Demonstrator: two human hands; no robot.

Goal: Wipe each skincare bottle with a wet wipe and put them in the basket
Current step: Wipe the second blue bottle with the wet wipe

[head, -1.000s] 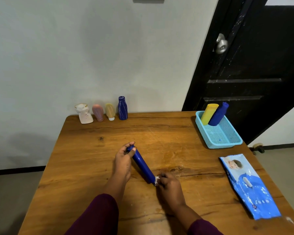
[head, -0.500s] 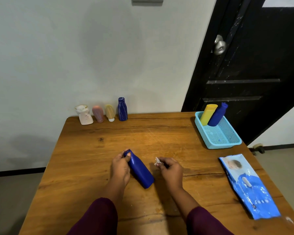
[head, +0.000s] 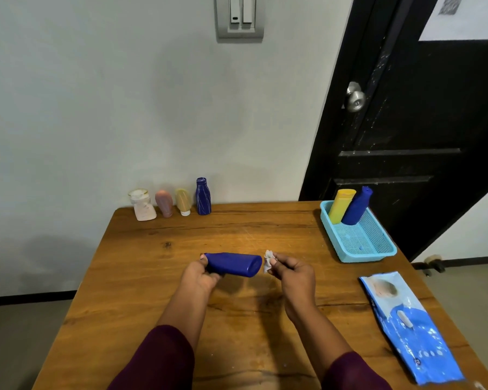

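My left hand (head: 199,274) grips a dark blue bottle (head: 234,264) by its cap end and holds it level above the wooden table (head: 237,229), base pointing right. My right hand (head: 292,273) pinches a small crumpled white wet wipe (head: 268,261) right beside the bottle's base. A light blue basket (head: 378,253) at the table's right back holds a yellow bottle (head: 340,205) and a blue bottle (head: 357,206), both leaning on its far wall. Several more bottles stand at the back edge: white (head: 142,205), pink (head: 164,203), yellow (head: 183,201) and dark blue (head: 203,196).
A blue wet-wipe pack (head: 406,325) lies flat on the table's right front. A black door (head: 423,114) with a metal knob (head: 355,97) stands behind the basket. A grey wall with a switch plate (head: 239,16) backs the table.
The blue bottle has been lifted off the table and turned from slanting to level, base to the right. My right hand with the wipe came off the bottle's end and rose with it.
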